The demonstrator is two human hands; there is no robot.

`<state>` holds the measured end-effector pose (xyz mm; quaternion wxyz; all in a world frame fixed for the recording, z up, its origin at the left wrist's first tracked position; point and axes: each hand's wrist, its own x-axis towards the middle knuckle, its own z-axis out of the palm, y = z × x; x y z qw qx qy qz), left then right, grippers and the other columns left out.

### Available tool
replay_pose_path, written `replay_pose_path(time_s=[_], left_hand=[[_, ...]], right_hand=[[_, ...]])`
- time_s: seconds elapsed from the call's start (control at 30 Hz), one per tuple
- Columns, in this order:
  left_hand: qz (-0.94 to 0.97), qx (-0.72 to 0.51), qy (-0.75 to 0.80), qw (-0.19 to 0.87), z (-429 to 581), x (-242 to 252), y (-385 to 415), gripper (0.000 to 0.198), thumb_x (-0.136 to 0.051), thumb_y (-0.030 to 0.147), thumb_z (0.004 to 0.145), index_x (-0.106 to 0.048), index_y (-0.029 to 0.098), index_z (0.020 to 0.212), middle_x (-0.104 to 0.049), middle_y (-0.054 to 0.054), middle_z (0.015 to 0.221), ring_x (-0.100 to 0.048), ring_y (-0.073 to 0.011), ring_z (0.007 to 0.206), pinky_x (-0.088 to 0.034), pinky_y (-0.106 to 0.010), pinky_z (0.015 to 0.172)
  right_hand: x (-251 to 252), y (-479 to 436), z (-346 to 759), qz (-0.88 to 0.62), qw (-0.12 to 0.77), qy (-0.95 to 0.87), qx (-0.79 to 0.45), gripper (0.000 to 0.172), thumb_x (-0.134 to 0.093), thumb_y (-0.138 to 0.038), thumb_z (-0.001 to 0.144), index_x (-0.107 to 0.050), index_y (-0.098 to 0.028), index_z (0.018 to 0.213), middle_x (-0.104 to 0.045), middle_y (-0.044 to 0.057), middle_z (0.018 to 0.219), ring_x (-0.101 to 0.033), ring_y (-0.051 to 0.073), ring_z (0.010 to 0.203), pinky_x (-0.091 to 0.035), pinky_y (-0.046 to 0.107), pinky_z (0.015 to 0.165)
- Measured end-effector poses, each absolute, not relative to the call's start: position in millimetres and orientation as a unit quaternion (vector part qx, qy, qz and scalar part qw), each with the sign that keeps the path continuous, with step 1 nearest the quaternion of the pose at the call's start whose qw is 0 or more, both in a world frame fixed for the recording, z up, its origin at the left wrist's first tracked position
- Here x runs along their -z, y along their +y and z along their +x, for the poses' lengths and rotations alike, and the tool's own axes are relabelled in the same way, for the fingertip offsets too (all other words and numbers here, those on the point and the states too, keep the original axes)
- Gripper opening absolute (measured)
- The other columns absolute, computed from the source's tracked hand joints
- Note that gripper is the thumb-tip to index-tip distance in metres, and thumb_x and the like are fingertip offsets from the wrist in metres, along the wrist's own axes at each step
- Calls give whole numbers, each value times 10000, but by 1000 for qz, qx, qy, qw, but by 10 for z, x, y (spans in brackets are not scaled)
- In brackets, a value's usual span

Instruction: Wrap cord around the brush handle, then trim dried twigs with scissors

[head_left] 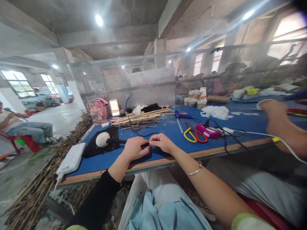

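Head view, only one. Left hand (135,148) is curled palm-down over a thin black stem (117,141), fingers mostly closed, thumb below; grip looks light, probably to keep the stem from rolling. Right hand (161,143) has thumb and fingertips drawn into a pinch at the stem's other end, nearly meeting the left fingers. Two-point hold like that likely keeps the end steady for fine finger work. Too small to tell if anything thin is also between the right fingertips.

Stem lies roughly level above the near edge of the blue table (165,127), in front of the torso. White ball (102,140) at its left end sits over a black cloth (92,150); cannot tell if it rests on it. Cloth perhaps keeps the ball clean.

White power bank (72,158) at the left corner, cable hanging off the edge, so the cord seems kept out of the work area. Bundle of sticks (144,116) behind the hands, laid lengthwise, looks like stock within reach. Scissors (195,135) and blue glue gun (183,115) to the right, near the right hand, handy for grabbing. Magenta box (208,131) just beside the scissors. Co-worker's hand (271,110) farther right, apart from all this.
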<state>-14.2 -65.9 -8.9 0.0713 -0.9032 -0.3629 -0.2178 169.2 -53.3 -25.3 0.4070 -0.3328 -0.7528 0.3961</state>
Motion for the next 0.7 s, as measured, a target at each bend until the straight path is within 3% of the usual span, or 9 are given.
replay_pose_path(time_s=[0.27,0.43,0.7], left_hand=[[-895,263,-353,77,-149,123,-656,250,-495,345,778,-665,233,922,-642,-23,771,-577,-159,757,-397,-249,655],[-876,319,-352,80,-164,139,-648,248,-507,337,784,-644,211,948,-656,-34,823,-578,-161,783,-416,-263,706],[-855,305,-403,118,-151,134,-566,257,-472,344,831,-632,241,1003,-636,-33,816,-560,-164,789,-403,-267,688]], right_hand=[[232,-510,1678,-394,440,-685,-426,224,-609,-356,667,-622,-133,661,-525,-30,548,-393,76,507,-319,222,530],[307,-443,1683,-413,436,-702,-384,271,-605,-384,667,-670,-126,722,-589,-8,617,-459,106,579,-349,237,590],[299,-552,1643,-402,357,-820,-195,244,-504,-289,803,-689,-149,727,-622,-8,632,-500,116,603,-339,225,603]])
